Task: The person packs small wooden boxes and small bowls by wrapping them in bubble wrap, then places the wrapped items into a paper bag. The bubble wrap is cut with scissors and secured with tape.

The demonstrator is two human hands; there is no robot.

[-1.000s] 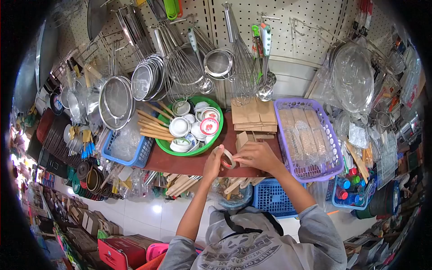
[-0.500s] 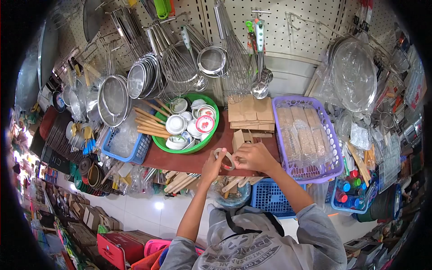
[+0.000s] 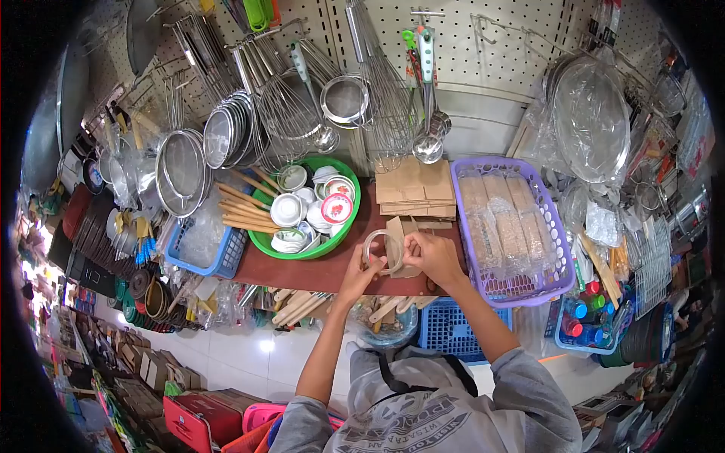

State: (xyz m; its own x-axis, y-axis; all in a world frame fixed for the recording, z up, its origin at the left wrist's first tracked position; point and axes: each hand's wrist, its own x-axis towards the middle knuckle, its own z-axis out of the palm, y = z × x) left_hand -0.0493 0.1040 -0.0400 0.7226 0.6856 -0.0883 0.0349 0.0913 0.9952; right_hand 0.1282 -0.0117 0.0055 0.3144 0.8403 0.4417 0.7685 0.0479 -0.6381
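A roll of clear tape [image 3: 368,245] is upright in my left hand [image 3: 359,273], thumb and fingers closed on its lower left rim. My right hand [image 3: 434,259] is at the roll's right side, with thumb and forefinger pinched together. They seem to grip the tape's end, though the clear strip itself is hard to make out. Behind the roll, a folded piece of brown cardboard [image 3: 396,228] lies on the reddish-brown tabletop [image 3: 302,273]. Beyond it is a stack of flat brown cardboard pieces [image 3: 415,185].
A green basin [image 3: 349,226] of small enamel dishes and wooden handles stands left. A purple basket [image 3: 555,226] of plastic-wrapped brown packs stands right. Whisks [image 3: 389,121], strainers [image 3: 343,100] and ladles [image 3: 428,147] hang behind. Below the tabletop sits a blue crate [image 3: 453,332].
The tape roll has turned to face me more and lifted slightly. My right hand has shifted a little right, its fingers now pinched beside the rim. The camera view has moved slightly.
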